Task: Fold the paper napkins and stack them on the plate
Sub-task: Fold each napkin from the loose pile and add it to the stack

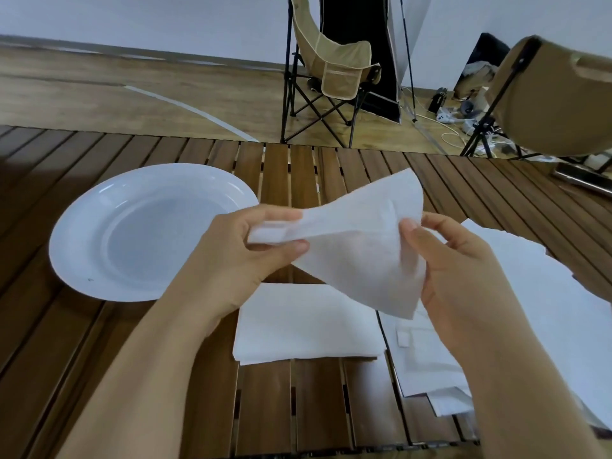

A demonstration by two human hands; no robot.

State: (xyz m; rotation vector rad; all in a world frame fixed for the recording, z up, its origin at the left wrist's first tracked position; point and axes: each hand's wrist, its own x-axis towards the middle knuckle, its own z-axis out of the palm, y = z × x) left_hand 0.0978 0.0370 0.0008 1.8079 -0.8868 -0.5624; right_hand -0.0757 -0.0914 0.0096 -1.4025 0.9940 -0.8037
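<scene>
Together, left hand and right hand each pinch the raised napkin in a closed grip.

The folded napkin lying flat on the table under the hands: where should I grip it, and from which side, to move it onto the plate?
Judging by its pose, take the folded napkin by its near long edge, coming from the person's side. That edge lies over a gap between the slats of the table, so fingers could probably slip underneath. Both the left hand and right hand currently pinch the raised napkin; the plate sits left.
</scene>
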